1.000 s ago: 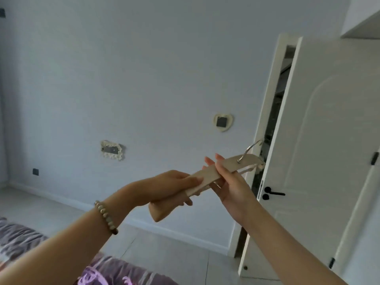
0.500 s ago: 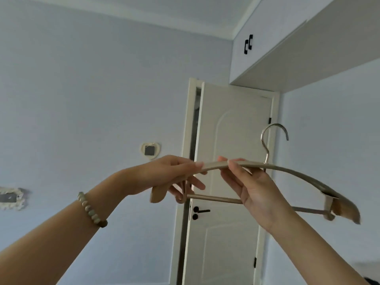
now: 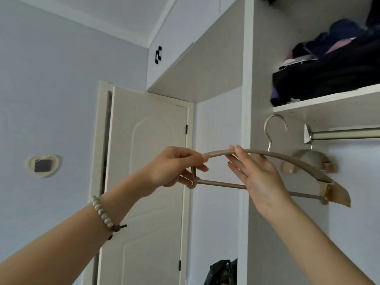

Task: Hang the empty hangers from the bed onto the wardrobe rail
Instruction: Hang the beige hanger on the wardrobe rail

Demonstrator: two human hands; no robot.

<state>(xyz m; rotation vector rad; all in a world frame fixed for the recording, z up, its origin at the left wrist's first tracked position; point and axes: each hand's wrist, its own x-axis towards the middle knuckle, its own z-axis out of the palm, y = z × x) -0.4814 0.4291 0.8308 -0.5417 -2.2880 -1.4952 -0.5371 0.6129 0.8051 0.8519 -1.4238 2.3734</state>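
Note:
I hold a beige hanger point(image 3: 298, 161) with a silver hook up in front of the open wardrobe. My left hand point(image 3: 176, 167) grips its left end, fingers curled round the shoulder and the lower bar. My right hand point(image 3: 259, 177) holds the top arm near the middle, thumb over it and fingers behind the bar. The hook stands upright just left of the metal wardrobe rail point(image 3: 345, 134), below the shelf and apart from the rail. Another beige hanger point(image 3: 308, 161) hangs on the rail behind the one I hold.
A white shelf point(image 3: 329, 99) above the rail carries dark folded clothes point(image 3: 333, 75). The wardrobe's white side panel point(image 3: 246, 99) stands just left of the hook. A cream door point(image 3: 148, 182) is ajar at the left, and a black bag point(image 3: 222, 272) sits low down.
The view has swung right and up from the wall and door to the open wardrobe. The hanger, still in both hands, now has its hook close beside the rail.

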